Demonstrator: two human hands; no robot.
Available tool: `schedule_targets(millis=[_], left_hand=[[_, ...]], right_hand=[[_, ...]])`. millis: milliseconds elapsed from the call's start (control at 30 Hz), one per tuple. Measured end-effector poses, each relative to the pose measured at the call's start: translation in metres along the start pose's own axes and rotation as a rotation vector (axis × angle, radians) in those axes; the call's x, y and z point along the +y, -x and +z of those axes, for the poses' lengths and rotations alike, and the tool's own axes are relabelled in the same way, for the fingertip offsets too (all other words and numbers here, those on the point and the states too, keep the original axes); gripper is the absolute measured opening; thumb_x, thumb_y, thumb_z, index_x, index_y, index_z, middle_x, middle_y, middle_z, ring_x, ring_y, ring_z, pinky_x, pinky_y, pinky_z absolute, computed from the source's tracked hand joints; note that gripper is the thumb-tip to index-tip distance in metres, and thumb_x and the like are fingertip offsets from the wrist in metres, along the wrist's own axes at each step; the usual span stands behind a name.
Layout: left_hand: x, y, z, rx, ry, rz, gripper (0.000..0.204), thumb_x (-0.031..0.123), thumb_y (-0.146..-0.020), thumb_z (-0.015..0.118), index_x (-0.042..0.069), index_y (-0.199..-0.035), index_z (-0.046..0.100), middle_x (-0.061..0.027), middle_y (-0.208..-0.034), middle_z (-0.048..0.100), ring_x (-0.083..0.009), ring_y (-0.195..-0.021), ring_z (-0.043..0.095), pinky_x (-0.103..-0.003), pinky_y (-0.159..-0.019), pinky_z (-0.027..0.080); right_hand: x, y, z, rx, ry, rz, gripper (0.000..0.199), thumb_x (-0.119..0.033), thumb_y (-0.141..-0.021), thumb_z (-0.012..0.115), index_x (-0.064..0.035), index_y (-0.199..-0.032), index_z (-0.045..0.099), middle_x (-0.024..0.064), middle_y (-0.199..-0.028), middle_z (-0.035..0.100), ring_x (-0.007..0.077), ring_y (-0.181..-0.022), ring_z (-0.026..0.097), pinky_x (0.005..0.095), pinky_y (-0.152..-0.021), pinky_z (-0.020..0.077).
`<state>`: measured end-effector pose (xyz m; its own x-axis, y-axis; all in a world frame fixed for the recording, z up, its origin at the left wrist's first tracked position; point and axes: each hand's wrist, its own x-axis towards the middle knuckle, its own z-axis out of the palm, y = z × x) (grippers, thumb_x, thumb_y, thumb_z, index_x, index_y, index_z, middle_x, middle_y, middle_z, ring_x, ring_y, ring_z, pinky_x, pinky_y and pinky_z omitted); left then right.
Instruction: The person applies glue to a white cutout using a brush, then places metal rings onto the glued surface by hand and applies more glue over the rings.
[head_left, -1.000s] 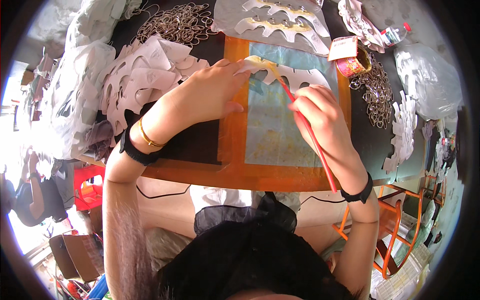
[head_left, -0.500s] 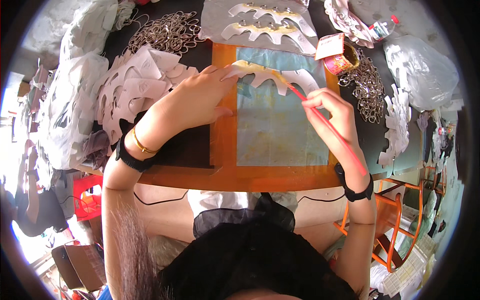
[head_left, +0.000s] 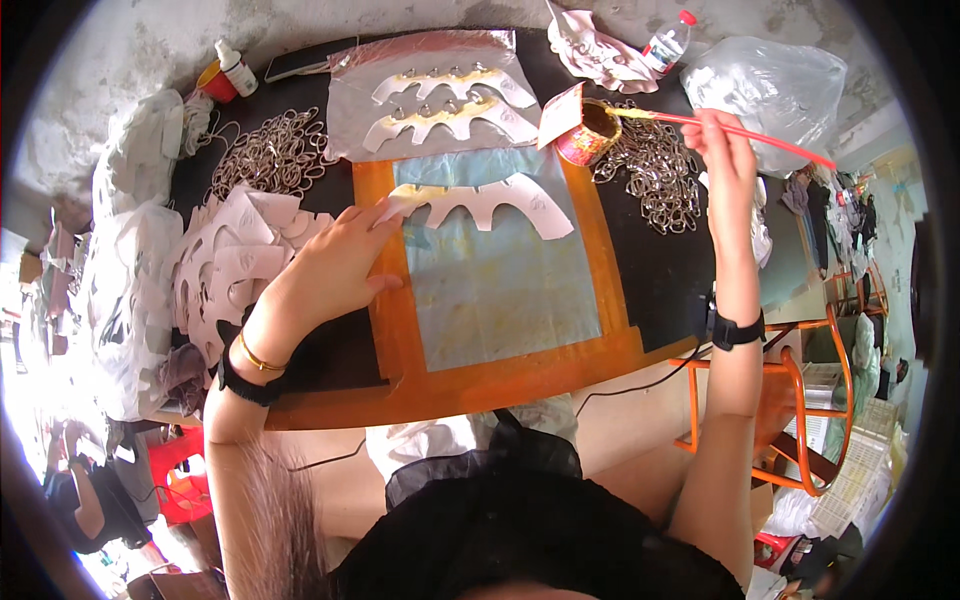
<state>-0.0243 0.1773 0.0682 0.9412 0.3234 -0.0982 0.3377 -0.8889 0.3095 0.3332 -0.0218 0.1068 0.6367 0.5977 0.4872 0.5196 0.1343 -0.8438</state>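
Observation:
A white scalloped cut-out piece (head_left: 490,205) lies on the blue sheet (head_left: 500,300), with yellowish glue smeared over its left part. The fingers of my left hand (head_left: 335,255) hold that piece's left end, the thumb standing apart. My right hand (head_left: 722,150) is closed around a thin red-handled brush (head_left: 775,143). The brush's yellow-coated tip reaches the rim of an open can (head_left: 588,140). Against the can's left side leans a pale card (head_left: 561,116). Two similar scalloped pieces, glue-streaked and with metal rings along them, rest on a silvery sheet (head_left: 345,110) beyond.
Metal chain links lie in a left pile (head_left: 270,155) and a right pile (head_left: 660,185). Stacked white cut-outs (head_left: 235,255) are beside my left forearm. A clear plastic bag (head_left: 765,90) and a red-capped bottle (head_left: 670,45) stand at the far right. An orange-framed chair (head_left: 790,400) is lower right.
My right hand has moved right and away from the white piece, carrying the brush to the can. My left hand stays at the piece's left end. The whole view has shifted.

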Motion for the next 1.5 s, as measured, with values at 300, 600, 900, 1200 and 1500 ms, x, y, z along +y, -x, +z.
schedule_targets(millis=[300, 600, 900, 1200, 1500], left_hand=[[-0.005, -0.002, 0.005, 0.010, -0.040, 0.009, 0.065, 0.028, -0.080, 0.070, 0.003, -0.135, 0.044, -0.0163, -0.142, 0.041, -0.0362, -0.122, 0.044, -0.042, -0.103, 0.039], [-0.006, -0.002, 0.005, 0.009, -0.012, 0.027, 0.068, 0.028, -0.079, 0.071, 0.004, -0.136, 0.044, -0.0156, -0.144, 0.040, -0.0369, -0.122, 0.044, -0.042, -0.103, 0.039], [-0.006, -0.001, 0.005, 0.020, -0.008, 0.033, 0.068, 0.027, -0.078, 0.072, 0.004, -0.136, 0.044, -0.0158, -0.143, 0.041, -0.0368, -0.120, 0.046, -0.042, -0.102, 0.040], [-0.007, -0.001, 0.006, 0.022, -0.016, 0.033, 0.066, 0.028, -0.078, 0.072, 0.003, -0.134, 0.046, -0.0165, -0.141, 0.042, -0.0361, -0.120, 0.046, -0.041, -0.102, 0.040], [-0.006, -0.001, 0.006, 0.050, -0.040, 0.061, 0.068, 0.026, -0.074, 0.074, -0.002, -0.130, 0.047, -0.0208, -0.138, 0.044, -0.0350, -0.120, 0.047, -0.041, -0.100, 0.043]], right_hand=[[0.035, 0.002, 0.026, -0.190, 0.233, -0.117, 0.016, -0.013, -0.096, 0.054, 0.0003, -0.101, 0.061, 0.0075, -0.087, 0.068, 0.0131, -0.082, 0.064, 0.0263, -0.075, 0.0482], [0.078, 0.014, -0.013, 0.159, -0.881, 0.740, 0.021, -0.013, -0.088, 0.064, 0.0006, -0.103, 0.060, 0.0113, -0.098, 0.063, 0.0168, -0.088, 0.059, 0.0346, -0.087, 0.0493], [0.067, 0.029, -0.005, 0.149, -1.036, 0.790, 0.023, -0.007, -0.086, 0.061, 0.0018, -0.107, 0.057, 0.0164, -0.105, 0.059, 0.0202, -0.096, 0.058, 0.0379, -0.091, 0.0478], [0.064, 0.040, -0.006, 0.192, -0.945, 0.599, 0.025, -0.013, -0.091, 0.063, 0.0014, -0.110, 0.057, 0.0146, -0.106, 0.060, 0.0200, -0.102, 0.059, 0.0358, -0.096, 0.0493], [0.026, 0.051, 0.009, -0.080, 0.030, -0.076, 0.012, 0.004, -0.090, 0.058, 0.0026, -0.097, 0.067, 0.0162, -0.115, 0.065, 0.0222, -0.106, 0.063, 0.0296, -0.095, 0.0480]])
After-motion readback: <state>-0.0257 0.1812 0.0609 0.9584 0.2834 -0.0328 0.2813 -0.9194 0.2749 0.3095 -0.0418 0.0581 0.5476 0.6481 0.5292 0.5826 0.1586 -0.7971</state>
